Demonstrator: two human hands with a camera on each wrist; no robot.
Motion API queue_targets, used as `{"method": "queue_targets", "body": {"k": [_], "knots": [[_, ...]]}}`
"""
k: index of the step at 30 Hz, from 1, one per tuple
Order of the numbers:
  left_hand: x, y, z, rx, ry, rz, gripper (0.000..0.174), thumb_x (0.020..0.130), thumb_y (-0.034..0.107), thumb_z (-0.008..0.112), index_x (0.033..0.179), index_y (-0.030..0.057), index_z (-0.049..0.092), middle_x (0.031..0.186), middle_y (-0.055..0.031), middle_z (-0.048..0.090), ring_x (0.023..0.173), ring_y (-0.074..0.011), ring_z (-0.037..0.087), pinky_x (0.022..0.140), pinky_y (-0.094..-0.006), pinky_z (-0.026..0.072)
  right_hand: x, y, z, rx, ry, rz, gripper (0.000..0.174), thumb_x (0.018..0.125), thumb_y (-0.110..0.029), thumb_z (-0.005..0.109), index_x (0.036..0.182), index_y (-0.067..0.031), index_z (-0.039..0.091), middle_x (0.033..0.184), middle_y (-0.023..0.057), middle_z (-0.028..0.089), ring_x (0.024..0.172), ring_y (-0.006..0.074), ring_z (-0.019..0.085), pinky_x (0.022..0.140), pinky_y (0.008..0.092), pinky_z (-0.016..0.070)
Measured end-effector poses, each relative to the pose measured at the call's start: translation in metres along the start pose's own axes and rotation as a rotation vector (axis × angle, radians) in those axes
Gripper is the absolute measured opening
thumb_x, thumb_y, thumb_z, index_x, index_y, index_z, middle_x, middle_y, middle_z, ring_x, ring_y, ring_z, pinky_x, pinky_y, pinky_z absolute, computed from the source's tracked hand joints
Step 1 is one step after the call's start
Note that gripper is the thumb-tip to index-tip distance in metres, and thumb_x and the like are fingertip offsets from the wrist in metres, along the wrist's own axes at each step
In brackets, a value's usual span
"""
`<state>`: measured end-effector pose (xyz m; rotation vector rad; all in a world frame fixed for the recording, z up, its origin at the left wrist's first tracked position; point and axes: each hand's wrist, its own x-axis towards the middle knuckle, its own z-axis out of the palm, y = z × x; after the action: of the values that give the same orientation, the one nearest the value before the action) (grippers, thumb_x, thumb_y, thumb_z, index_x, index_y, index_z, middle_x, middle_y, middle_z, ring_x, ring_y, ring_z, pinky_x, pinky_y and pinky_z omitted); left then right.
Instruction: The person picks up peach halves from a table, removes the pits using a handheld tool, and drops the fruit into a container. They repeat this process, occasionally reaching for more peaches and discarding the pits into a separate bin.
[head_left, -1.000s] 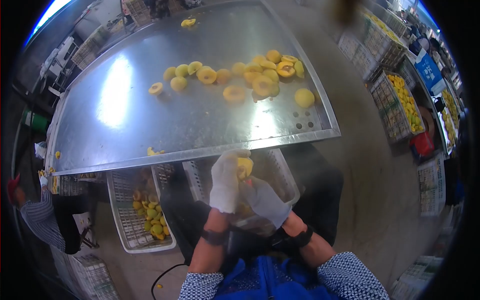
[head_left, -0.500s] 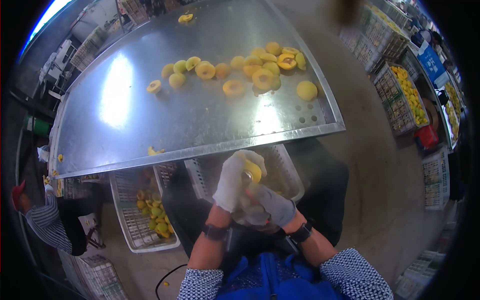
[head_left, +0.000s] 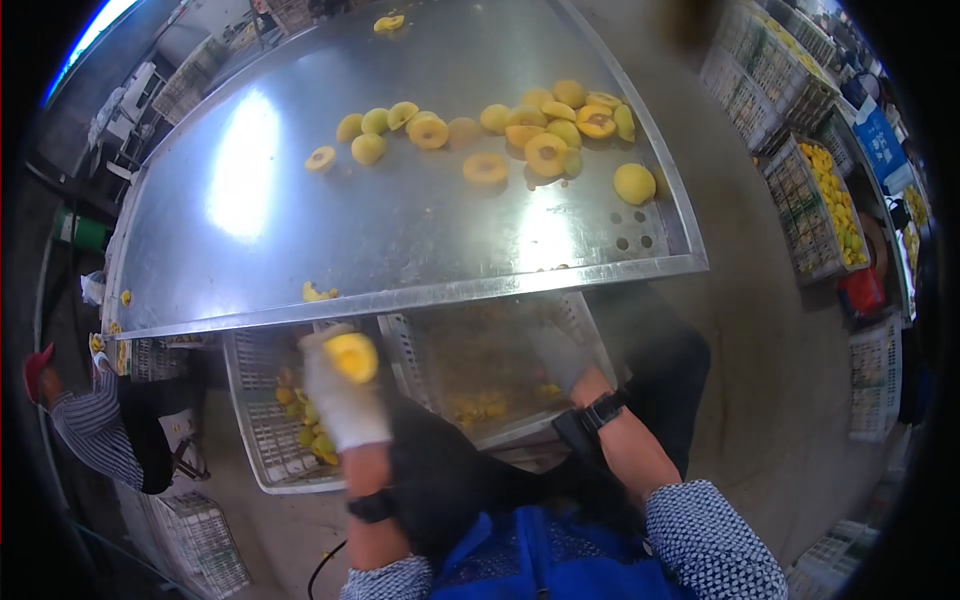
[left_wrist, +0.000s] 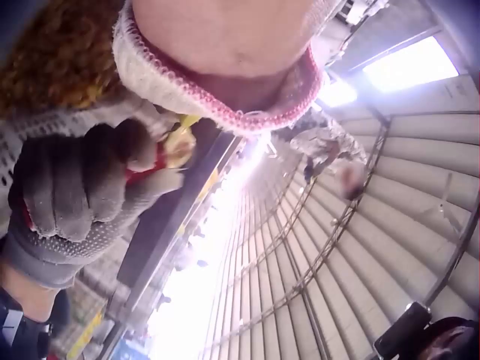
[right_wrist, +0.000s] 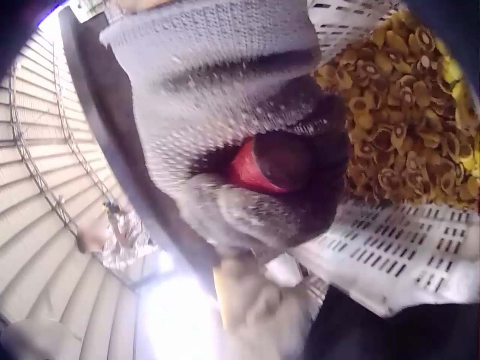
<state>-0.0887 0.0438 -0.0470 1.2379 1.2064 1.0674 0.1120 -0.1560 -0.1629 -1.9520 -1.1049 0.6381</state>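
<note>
In the head view my left hand [head_left: 345, 400], in a white glove, holds a yellow peach half [head_left: 352, 357] with its cut, hollowed face up. It is over the left white crate [head_left: 262, 455], where more peach halves [head_left: 318, 440] lie. My right hand [head_left: 562, 352], grey-gloved and blurred, is over the middle crate [head_left: 398, 350]. Its fingers grip a red-handled tool [right_wrist: 255, 166], seen in the right wrist view. From the left wrist view, a brownish fruit piece [left_wrist: 180, 146] shows at the tool's far end. Pits and scraps [right_wrist: 409, 127] fill the middle crate.
A metal table [head_left: 420, 230] stands in front, its raised edge [head_left: 500, 290] just beyond the crates. Several peaches and halves [head_left: 545, 155] lie on it. At the left sits another person [head_left: 100, 430]. Stacked crates [head_left: 820, 210] stand at the right.
My hands, together at the peach half before, have parted. The left carried the peach half leftward over the left crate; the right moved right and forward over the middle crate.
</note>
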Motion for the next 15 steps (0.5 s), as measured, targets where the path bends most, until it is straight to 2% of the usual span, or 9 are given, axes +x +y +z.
{"method": "queue_targets", "body": {"k": [1, 3, 5, 7, 8, 10, 12, 13, 15], "knots": [[0.016, 0.018, -0.031, 0.145, 0.018, 0.101, 0.038, 0.098, 0.039, 0.053, 0.115, 0.0068, 0.064, 0.106, -0.0075, 0.063, 0.097, -0.0201, 0.061, 0.084, -0.0330, 0.0459, 0.003, 0.003, 0.003, 0.096, 0.044, 0.100, 0.042, 0.103, -0.035, 0.051, 0.127, -0.0021, 0.058, 0.099, 0.0120, 0.067, 0.081, 0.0251, 0.064, 0.057, 0.0357, 0.0515], [0.041, 0.046, -0.076, 0.508, 0.100, 0.224, 0.034, 0.098, 0.027, 0.057, 0.120, 0.0019, 0.064, 0.119, -0.0128, 0.063, 0.110, -0.0266, 0.061, 0.097, -0.0359, 0.0465, 0.011, -0.046, -0.023, 0.709, 0.040, 0.674, 0.047, 0.102, -0.042, 0.050, 0.122, -0.0009, 0.061, 0.087, 0.0086, 0.066, 0.073, 0.0215, 0.061, 0.050, 0.0344, 0.0474], [0.049, 0.068, -0.080, 0.964, 0.342, 0.304, 0.034, 0.095, 0.029, 0.061, 0.118, 0.0036, 0.065, 0.124, -0.0149, 0.062, 0.114, -0.0306, 0.061, 0.102, -0.0394, 0.0449, 0.006, -0.047, -0.032, 0.734, -0.075, 0.640, 0.050, 0.102, -0.046, 0.050, 0.115, 0.0003, 0.064, 0.083, 0.0056, 0.064, 0.073, 0.0174, 0.058, 0.051, 0.0321, 0.0463], [0.059, 0.082, -0.067, 1.180, 0.197, 0.442, 0.036, 0.096, 0.028, 0.061, 0.120, 0.0024, 0.066, 0.118, -0.0146, 0.065, 0.113, -0.0263, 0.061, 0.099, -0.0354, 0.0462, -0.001, -0.039, -0.028, 0.685, -0.080, 0.476, 0.052, 0.102, -0.048, 0.049, 0.109, 0.0012, 0.065, 0.080, 0.0040, 0.063, 0.072, 0.0141, 0.055, 0.053, 0.0299, 0.0452], [0.063, 0.082, -0.049, 1.120, 0.100, 0.497, 0.034, 0.095, 0.026, 0.062, 0.120, 0.0028, 0.066, 0.119, -0.0137, 0.065, 0.111, -0.0261, 0.061, 0.098, -0.0357, 0.0467, -0.010, -0.030, -0.016, 0.620, -0.030, 0.333, 0.052, 0.102, -0.047, 0.049, 0.106, 0.0014, 0.065, 0.079, 0.0038, 0.063, 0.072, 0.0129, 0.054, 0.055, 0.0289, 0.0447], [0.065, 0.086, 0.009, 0.963, -0.156, 0.512, 0.033, 0.092, 0.021, 0.064, 0.120, 0.0032, 0.066, 0.120, -0.0126, 0.065, 0.107, -0.0255, 0.063, 0.096, -0.0360, 0.0479, -0.024, -0.029, -0.013, 0.518, -0.044, 0.235, 0.052, 0.103, -0.047, 0.048, 0.102, 0.0020, 0.065, 0.078, 0.0033, 0.063, 0.073, 0.0112, 0.053, 0.058, 0.0275, 0.0441], [0.062, 0.091, 0.085, 0.843, -0.388, 0.454, 0.036, 0.090, 0.022, 0.067, 0.121, 0.0039, 0.066, 0.122, -0.0132, 0.065, 0.102, -0.0237, 0.064, 0.092, -0.0353, 0.0497, -0.037, -0.041, -0.025, 0.472, -0.135, 0.314, 0.051, 0.104, -0.045, 0.047, 0.100, 0.0024, 0.064, 0.078, 0.0029, 0.063, 0.073, 0.0102, 0.053, 0.062, 0.0269, 0.0441], [0.079, 0.071, 0.115, 0.872, -0.470, 0.662, 0.040, 0.088, 0.026, 0.067, 0.123, 0.0044, 0.065, 0.122, -0.0148, 0.065, 0.103, -0.0270, 0.065, 0.092, -0.0362, 0.0496, -0.041, -0.043, -0.029, 0.460, -0.167, 0.352, 0.050, 0.104, -0.044, 0.047, 0.099, 0.0027, 0.064, 0.077, 0.0027, 0.063, 0.074, 0.0097, 0.053, 0.063, 0.0267, 0.0442], [0.079, 0.067, 0.185, 0.856, -0.567, 0.677, 0.045, 0.086, 0.030, 0.068, 0.124, 0.0051, 0.063, 0.122, -0.0166, 0.065, 0.106, -0.0318, 0.064, 0.094, -0.0372, 0.0484, -0.051, -0.040, -0.029, 0.480, -0.174, 0.425, 0.048, 0.105, -0.041, 0.047, 0.099, 0.0032, 0.064, 0.076, 0.0026, 0.062, 0.074, 0.0084, 0.053, 0.065, 0.0268, 0.0445]]}}
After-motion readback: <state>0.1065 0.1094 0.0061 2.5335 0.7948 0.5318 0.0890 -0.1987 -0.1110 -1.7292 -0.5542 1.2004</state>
